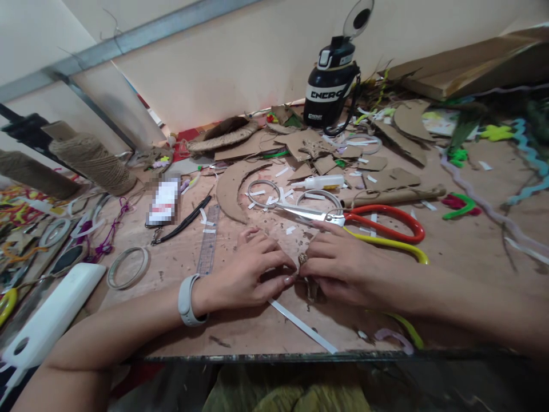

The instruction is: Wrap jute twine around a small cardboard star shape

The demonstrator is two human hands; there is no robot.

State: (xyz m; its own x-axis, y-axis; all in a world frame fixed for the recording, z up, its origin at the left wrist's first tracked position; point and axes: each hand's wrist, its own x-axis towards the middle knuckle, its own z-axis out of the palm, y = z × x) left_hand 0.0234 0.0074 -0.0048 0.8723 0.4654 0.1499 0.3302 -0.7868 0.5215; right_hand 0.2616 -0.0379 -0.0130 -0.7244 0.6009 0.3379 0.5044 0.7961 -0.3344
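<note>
My left hand (261, 266), with a pale grey band on the wrist, is closed in a pinch near the middle of the table. Facing it, my right hand (338, 263) is closed around a small brown, rope-like piece (311, 290) that shows between and below the fingers. The fingertips of both hands nearly meet, and what the left pinch holds is mostly hidden. A narrow white strip (304, 326) runs from beneath the left hand towards the table edge. Just beyond the right hand lie scissors (381, 220) with red and yellow handles.
A crescent of cardboard (229, 191), a clear ruler (208, 240) and a small glue bottle (319, 182) lie beyond my hands. The black bottle (328, 86) stands at the back. Twine spools (92, 157) stand left, near a white glue gun-like tool (55, 320). Scraps cover the right side.
</note>
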